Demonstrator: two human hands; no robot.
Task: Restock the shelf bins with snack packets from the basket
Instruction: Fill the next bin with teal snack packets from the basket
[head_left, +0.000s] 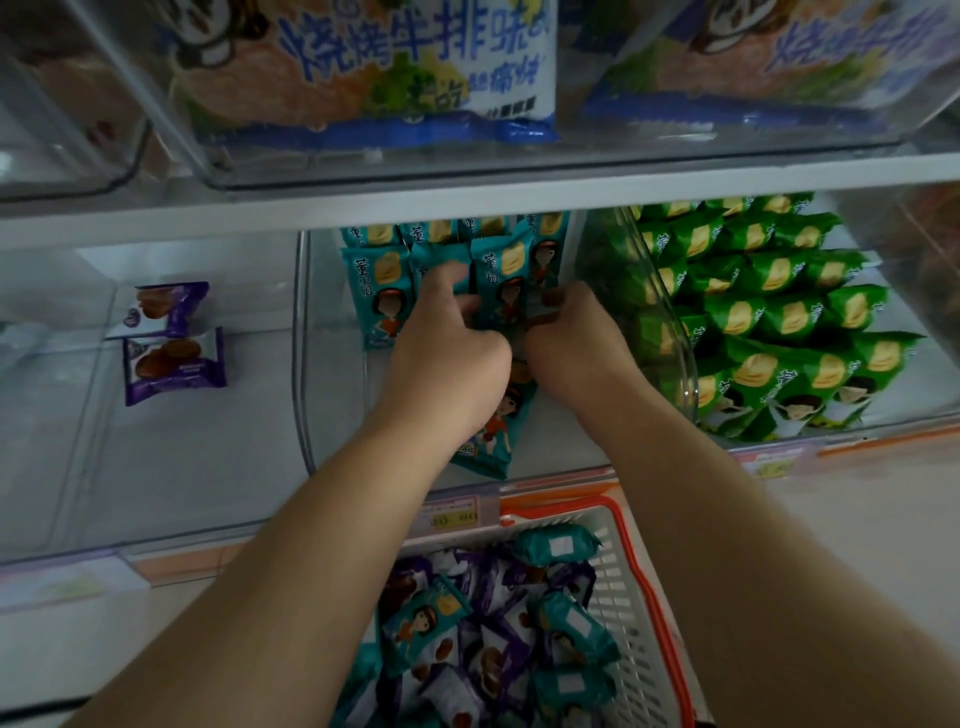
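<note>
A: How far is the restocking?

B: Left of the middle bin (332, 457), the bin (78, 467) holds only two purple packets (174, 364).

A: And the hands?

B: Inside the middle bin, left hand (447, 364) and right hand (576, 358) curl around teal packets (498, 291). The basket (649, 623) below is still well filled, so I judge much remains.

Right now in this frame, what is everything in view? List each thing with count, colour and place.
Teal snack packets: several, teal, standing in the clear middle bin; more in the basket.
Green snack packets: many, green, stacked in rows in the right bin.
Purple-and-white snack packets: two, in the left clear bin; many more in the basket.
Large blue-and-white snack bags: at least two, in bins on the upper shelf.
White plastic basket with orange rim: one, below the shelf edge.
Price labels: a few, on the shelf edge.
Left hand: gripping teal packets.
Right hand: gripping teal packets.
</note>
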